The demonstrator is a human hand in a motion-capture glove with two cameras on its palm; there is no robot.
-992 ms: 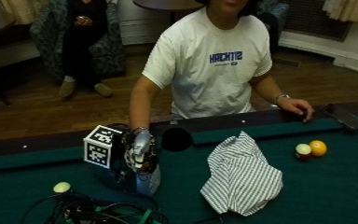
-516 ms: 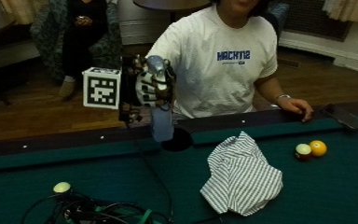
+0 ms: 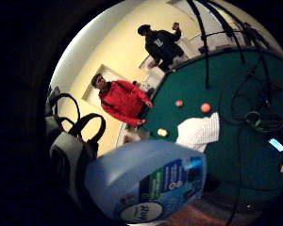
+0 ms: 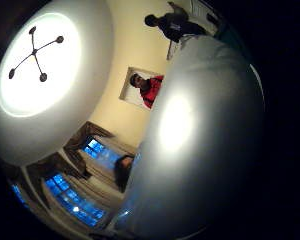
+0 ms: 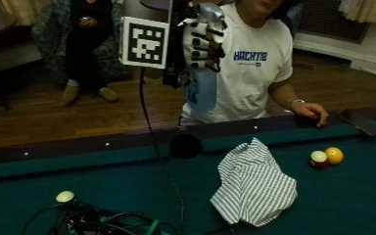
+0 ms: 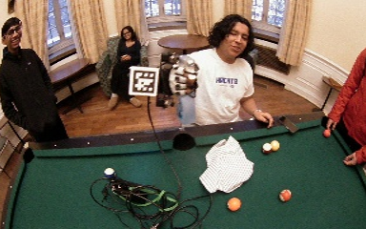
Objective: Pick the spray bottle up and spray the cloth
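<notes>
Since a moment ago I have carried the spray bottle (image 5: 202,93) higher still: it was level with my chest above the rail, and now my right hand (image 5: 201,41) sits near the top centre of the outside view with the bottle hanging below it, well clear of the table (image 5: 109,181). My grip is closed round the bottle's neck, gloved fingers wrapped across the front of it; I cannot see the trigger or which finger covers it.

The bottle is pale blue translucent plastic, rigid, with a printed label on its body in the little-finger palm view (image 3: 151,183). I judge it moderately heavy if full, with liquid that would slosh and swing the low body. Smooth plastic may slip, so the narrow neck under the spray head is the right place to hold.

The cloth (image 5: 253,188) lies crumpled on the green felt at lower right of the frame, soft and light, striped, near two balls (image 5: 325,156). My bare left hand (image 5: 310,111) rests on the rail.
</notes>
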